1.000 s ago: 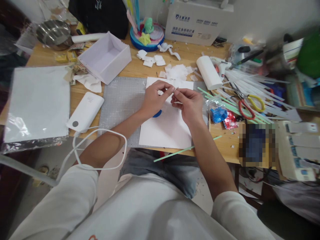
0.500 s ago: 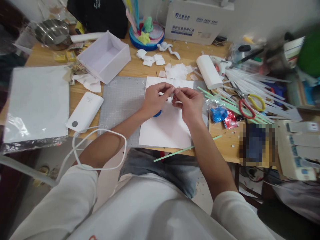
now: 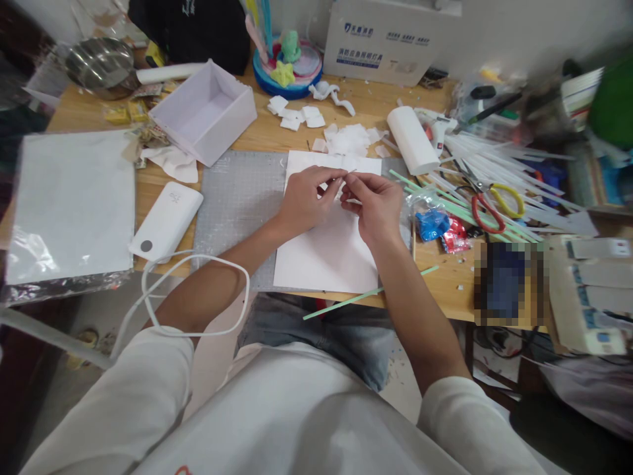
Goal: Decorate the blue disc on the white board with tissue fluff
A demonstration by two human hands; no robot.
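My left hand [image 3: 307, 201] and my right hand [image 3: 376, 201] meet above a white sheet of paper [image 3: 326, 260], thumbs and forefingers pinched together. Between the fingertips shows a small thin pale piece [image 3: 353, 171]; its kind is too small to make out. The other fingers of both hands are curled in. The paper lies on a grey cutting mat [image 3: 237, 218]. Just beyond my hands are torn white scraps [image 3: 349, 140]. A light green strip [image 3: 343, 303] lies across the front table edge, partly behind my right forearm.
On the left are a white power bank [image 3: 167, 221] with a looped cable, an open box [image 3: 208, 115] and a bagged white sheet [image 3: 74, 204]. Rightward lie a white roll [image 3: 413, 140], scissors [image 3: 487, 212], plastic strips [image 3: 509, 171], blue and red packets [image 3: 432, 225] and a power strip [image 3: 586, 297].
My fingers have shifted slightly, and the thin piece now sticks out above the fingertips. A blue edge seen below my left hand is no longer visible.
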